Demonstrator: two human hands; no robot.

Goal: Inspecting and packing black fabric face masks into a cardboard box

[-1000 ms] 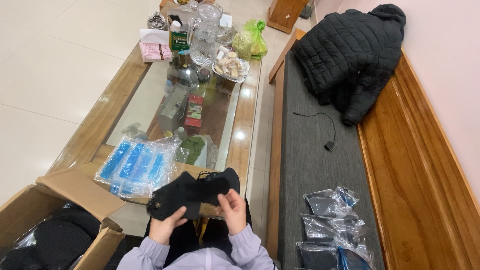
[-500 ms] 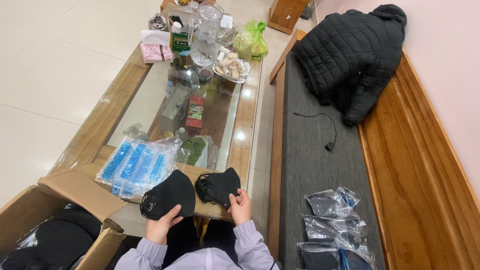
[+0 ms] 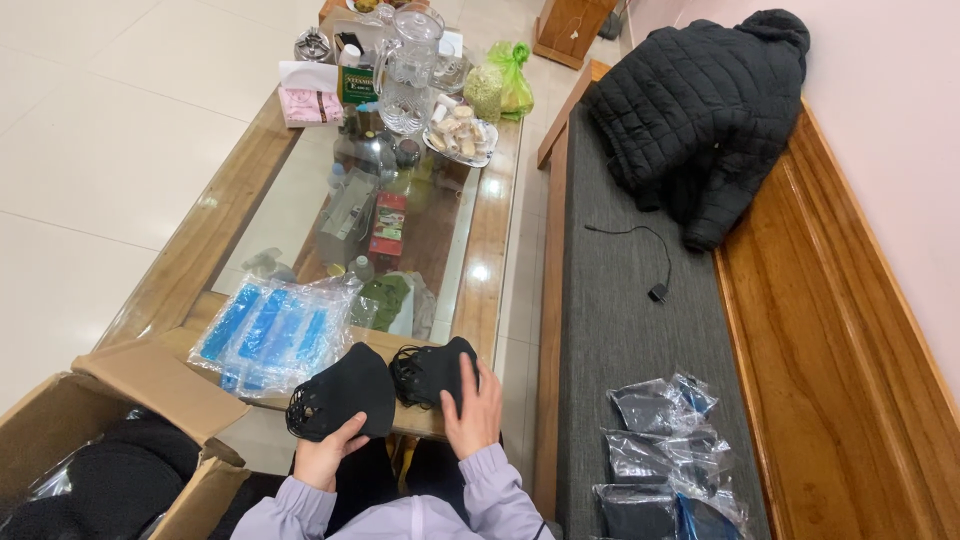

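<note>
The single bundle of black fabric masks I held a second ago is now split in two: my left hand [image 3: 330, 455] has drawn one stack [image 3: 335, 395] off toward the cardboard box [image 3: 150, 400], while my right hand [image 3: 473, 408] keeps the other stack [image 3: 432, 370] on the near wooden edge of the glass-topped table [image 3: 500, 240]. My left fingers are curled round the lower edge of their stack, thumb on top, a clear grip. My right hand lies flatter, fingers spread over the side of its stack, pressing it down rather than closing round it.

I judge that I am in the middle of sorting or counting these masks into portions, with the separating just done. The two stacks lie just beside each other, not quite touching. Beside my left stack sits a clear bag of blue packets [image 3: 265, 330]; on the grey bench cushion [image 3: 610, 300] to my right lie several small clear bags of dark masks [image 3: 655, 455].

The next move seems to call for one stack being let go, so a hand is free to take up a bag, and the ear loops must not tangle.
</note>
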